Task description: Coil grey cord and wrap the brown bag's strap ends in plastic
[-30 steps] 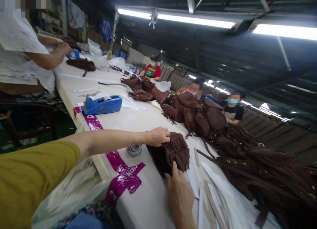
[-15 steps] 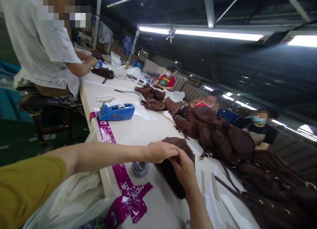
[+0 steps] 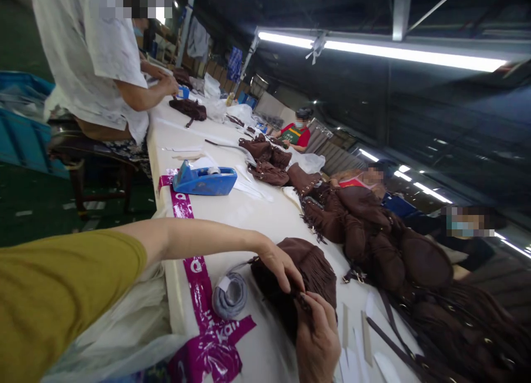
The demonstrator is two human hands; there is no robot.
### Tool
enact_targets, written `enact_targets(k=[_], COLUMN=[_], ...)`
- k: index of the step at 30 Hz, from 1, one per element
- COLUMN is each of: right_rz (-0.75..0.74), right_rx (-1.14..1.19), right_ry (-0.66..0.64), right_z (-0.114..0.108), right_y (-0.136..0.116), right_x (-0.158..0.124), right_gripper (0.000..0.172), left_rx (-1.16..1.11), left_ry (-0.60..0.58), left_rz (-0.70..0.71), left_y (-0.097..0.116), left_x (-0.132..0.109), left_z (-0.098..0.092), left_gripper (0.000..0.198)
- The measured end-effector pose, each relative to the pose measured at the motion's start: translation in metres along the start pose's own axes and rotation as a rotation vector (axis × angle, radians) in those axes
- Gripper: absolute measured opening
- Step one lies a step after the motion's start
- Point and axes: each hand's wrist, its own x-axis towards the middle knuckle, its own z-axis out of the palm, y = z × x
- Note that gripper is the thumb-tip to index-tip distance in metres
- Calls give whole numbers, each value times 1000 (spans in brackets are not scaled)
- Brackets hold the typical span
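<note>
The fringed brown bag (image 3: 317, 269) lies on the counter (image 3: 219, 217), inward from its left edge. The right hand (image 3: 317, 333) has its fingers pinched on a small dark part of this bag. The fingers of the left hand (image 3: 282, 266) bend to the same place; whether they also grip, I cannot tell. A grey roll (image 3: 230, 297) sits between the bag and that edge, and a blue tape dispenser (image 3: 207, 181) stands farther along it.

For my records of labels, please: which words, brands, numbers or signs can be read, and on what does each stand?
"a": twice, on the glossy purple plastic tape.
"ka", neighbouring letters unclear: on the same tape, lower down.
Too small to read: pale lettering on the distant green apron.
</note>
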Motion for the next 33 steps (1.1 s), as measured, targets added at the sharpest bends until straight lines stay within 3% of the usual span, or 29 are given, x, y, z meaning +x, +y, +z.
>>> enact_targets(k=[3, 6, 9, 12, 14, 16, 19, 20, 23, 26, 30, 33], right_rz=[59, 78, 107, 170, 229, 285, 344, 355, 375, 341, 277, 245], right_rx=[118, 211, 225, 212, 206, 209, 222, 227, 242, 282, 298, 276], right_ry=[20, -7, 36, 66, 45, 24, 9, 5, 7, 6, -15, 8], right_z=[3, 8, 10, 8, 5, 2, 0, 0, 0, 1, 0, -2], right_y=[6, 7, 6, 3, 2, 0, -1, -2, -2, -1, -3, -6], right_x=[-11, -17, -17, -16, -16, -16, -16, -16, -17, -19, -20, -20], right_gripper=[16, 13, 14, 19, 21, 23, 26, 26, 26, 25, 21, 18], left_rx=[-96, -100, -72, -21, 20, 33, -27, -30, 75, 169, 203, 230], left_ry=[-79, -45, 231, 544, 634, 547, 214, 167, 259, 315, 447, 616], left_rz=[14, -127, -250, -326, -294, -181, -27, -1, -1, -111, -241, -303], left_y=[-10, -13, -12, -6, 3, 15, 30, 33, 32, 21, 10, 17], left_x=[8, 14, 22, 25, 21, 11, -4, -7, -7, 4, 27, 35], left_z=[-9, -10, -9, -8, -5, 1, 15, 20, 31, 33, 17, -4], left_gripper=[22, 10, 6, 17, 11, 5, 11, 12, 13, 15, 10, 13])
